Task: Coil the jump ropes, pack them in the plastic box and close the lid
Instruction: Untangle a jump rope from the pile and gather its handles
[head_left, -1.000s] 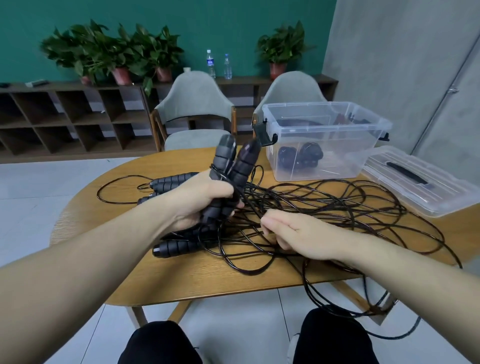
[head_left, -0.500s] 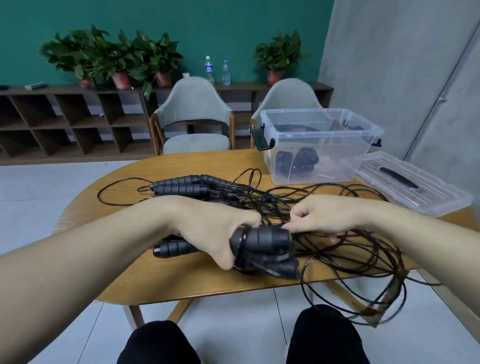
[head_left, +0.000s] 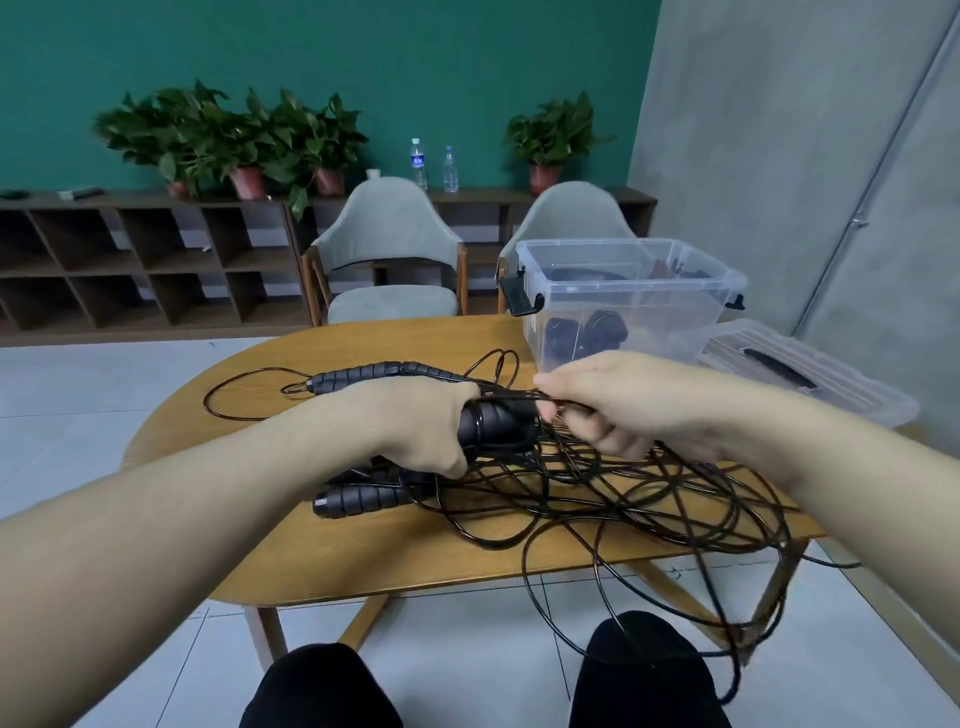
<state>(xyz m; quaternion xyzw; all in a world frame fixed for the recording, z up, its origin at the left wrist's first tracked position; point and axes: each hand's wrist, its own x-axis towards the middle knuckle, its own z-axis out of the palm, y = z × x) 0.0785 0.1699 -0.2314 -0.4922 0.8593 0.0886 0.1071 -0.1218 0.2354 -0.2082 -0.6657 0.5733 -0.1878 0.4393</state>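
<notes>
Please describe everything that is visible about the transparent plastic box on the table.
The plastic box is a clear, rectangular tub that stands upright and open at the far right of the wooden table. A black latch hangs at its left end, another at its right. Black coiled ropes already lie inside at the bottom. Its clear lid lies beside it on the right. Neither hand touches it.

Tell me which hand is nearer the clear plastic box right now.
Right. The right hand pinches the cord just in front of the plastic box, below its front wall. The left hand grips the black handles further toward the table's middle, away from the box.
</notes>
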